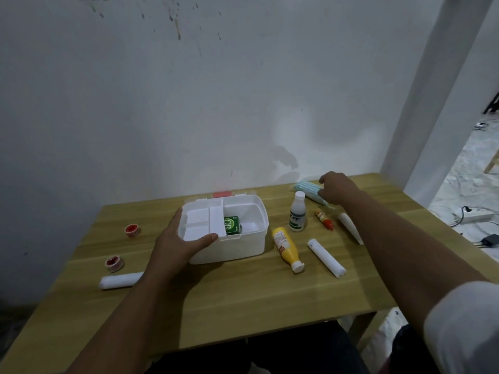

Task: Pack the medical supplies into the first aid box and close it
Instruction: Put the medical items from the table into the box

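The white first aid box (237,247) stands open in the middle of the wooden table (243,300), its lid tipped back against the wall. A white divider tray sits in its left half, and a green carton (231,225) shows in the right half. My left hand (176,242) grips the box's front left corner, thumb on the rim. My right hand (336,190) reaches to the far right and closes on a pack of light blue face masks (307,190).
Right of the box lie a white bottle (297,213) standing upright, a yellow bottle (287,249), a small orange-red tube (324,219) and two white rolls (326,257) (351,228). On the left are two red tape rolls (132,230) (114,263) and another white roll (121,280).
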The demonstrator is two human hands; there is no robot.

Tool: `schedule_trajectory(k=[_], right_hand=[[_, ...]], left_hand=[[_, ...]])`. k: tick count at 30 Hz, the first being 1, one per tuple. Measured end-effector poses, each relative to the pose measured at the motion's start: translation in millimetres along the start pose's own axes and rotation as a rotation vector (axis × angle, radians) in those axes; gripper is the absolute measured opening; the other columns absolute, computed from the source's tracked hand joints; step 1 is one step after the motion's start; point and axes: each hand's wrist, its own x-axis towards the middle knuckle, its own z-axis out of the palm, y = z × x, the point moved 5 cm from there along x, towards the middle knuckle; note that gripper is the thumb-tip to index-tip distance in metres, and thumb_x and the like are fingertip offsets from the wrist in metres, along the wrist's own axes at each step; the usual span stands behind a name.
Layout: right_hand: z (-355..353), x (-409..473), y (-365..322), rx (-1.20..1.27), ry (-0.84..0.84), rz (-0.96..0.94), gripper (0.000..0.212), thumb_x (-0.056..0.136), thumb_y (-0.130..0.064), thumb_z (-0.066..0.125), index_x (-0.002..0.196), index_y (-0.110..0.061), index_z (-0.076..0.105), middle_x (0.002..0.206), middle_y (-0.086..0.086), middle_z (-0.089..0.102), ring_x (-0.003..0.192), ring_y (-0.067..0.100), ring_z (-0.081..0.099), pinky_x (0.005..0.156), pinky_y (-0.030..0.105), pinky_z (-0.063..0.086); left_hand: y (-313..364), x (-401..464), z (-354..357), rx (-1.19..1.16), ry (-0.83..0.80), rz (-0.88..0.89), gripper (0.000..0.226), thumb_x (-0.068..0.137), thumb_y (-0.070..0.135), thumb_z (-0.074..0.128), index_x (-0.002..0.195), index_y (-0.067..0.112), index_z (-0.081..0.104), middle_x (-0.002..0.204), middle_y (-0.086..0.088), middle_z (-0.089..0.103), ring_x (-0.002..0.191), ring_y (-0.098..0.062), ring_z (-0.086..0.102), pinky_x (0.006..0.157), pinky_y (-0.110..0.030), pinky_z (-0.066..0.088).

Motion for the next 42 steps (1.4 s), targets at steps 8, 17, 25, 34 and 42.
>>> schedule_trajectory(k=[8, 17, 25, 34, 42], right_hand=[[18, -6, 8, -0.031, 0.06, 0.042, 0.027, 0.09, -0.016, 0.065, 0.116, -0.01, 0.072, 0.113, 0.013, 0.07, 0.102, 0.029, 0.065, 0.08, 0.036, 0.054], [10, -18, 71, -0.056, -0.09, 0.517, 0.036, 0.086, -0.034, 0.057, 0.116, -0.014, 0.063, 0.123, 0.013, 0.062, 0.115, 0.038, 0.059, 0.103, 0.058, 0.041], [-8, -31, 82, -0.014, -0.081, 0.496, 0.045, 0.077, -0.042, 0.065, 0.108, -0.009, 0.06, 0.114, 0.013, 0.063, 0.111, 0.038, 0.061, 0.102, 0.054, 0.045], [-97, -37, -67, 0.277, 0.021, -0.197, 0.05, 0.074, -0.024, 0.086, 0.12, -0.012, 0.073, 0.12, 0.009, 0.073, 0.105, 0.021, 0.067, 0.092, 0.031, 0.053], [-50, -86, -189, -0.109, -0.251, -0.558, 0.042, 0.079, -0.019, 0.085, 0.119, -0.015, 0.075, 0.122, 0.003, 0.07, 0.109, 0.021, 0.064, 0.086, 0.029, 0.048]], left_hand=[[-4, 8, 5, 0.03, 0.003, 0.0, 0.114, 0.062, 0.067, 0.087, 0.157, 0.042, 0.029, 0.15, 0.01, 0.051, 0.123, -0.015, 0.05, 0.084, -0.034, 0.052], [-4, 7, 6, 0.006, 0.01, 0.012, 0.111, 0.065, 0.058, 0.089, 0.158, 0.039, 0.031, 0.15, 0.008, 0.05, 0.122, -0.014, 0.047, 0.084, -0.035, 0.05], [-1, 7, 5, 0.012, -0.005, 0.005, 0.117, 0.059, 0.067, 0.087, 0.158, 0.038, 0.031, 0.15, 0.009, 0.05, 0.123, -0.015, 0.049, 0.084, -0.035, 0.051], [4, 2, 3, 0.006, -0.033, -0.052, 0.125, 0.052, 0.076, 0.083, 0.159, 0.04, 0.028, 0.155, 0.006, 0.047, 0.131, -0.021, 0.048, 0.094, -0.045, 0.053], [10, 1, 4, 0.006, -0.035, -0.049, 0.121, 0.056, 0.068, 0.083, 0.159, 0.036, 0.029, 0.155, 0.002, 0.047, 0.133, -0.025, 0.048, 0.086, -0.039, 0.051]])
